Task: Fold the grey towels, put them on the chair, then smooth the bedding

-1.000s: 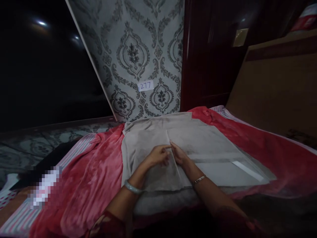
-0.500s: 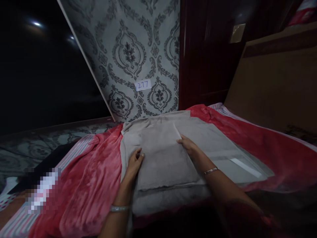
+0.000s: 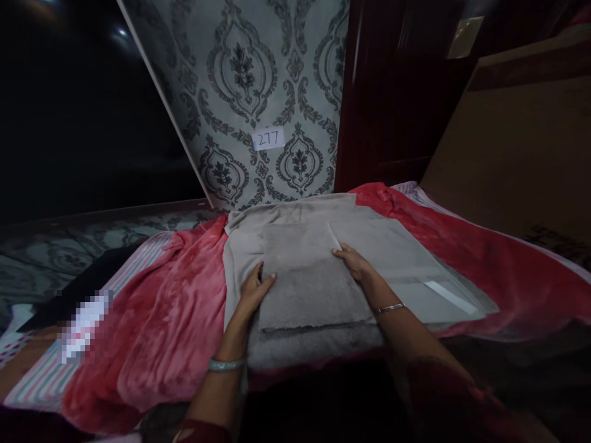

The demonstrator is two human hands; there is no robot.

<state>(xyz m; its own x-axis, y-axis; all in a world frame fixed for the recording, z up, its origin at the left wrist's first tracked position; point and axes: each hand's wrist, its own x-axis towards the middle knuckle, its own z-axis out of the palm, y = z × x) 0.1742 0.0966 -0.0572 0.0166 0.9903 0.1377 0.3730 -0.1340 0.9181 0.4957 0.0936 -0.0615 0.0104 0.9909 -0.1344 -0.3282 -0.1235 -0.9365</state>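
Dimly lit damask-patterned wall (image 3: 244, 67), black screen (image 3: 83, 117) at left, dark red panel (image 3: 392, 92), brown board (image 3: 512, 135) at right

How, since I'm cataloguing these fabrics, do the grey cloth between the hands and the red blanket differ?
Colour: the grey cloth is dull grey, the red blanket red to pink. Extent: the grey cloth is a compact rectangle between the left hand and right hand; the red blanket spreads wider, showing on both sides. State: the grey cloth lies fairly flat; the red blanket is rumpled at the left. Both look plush.
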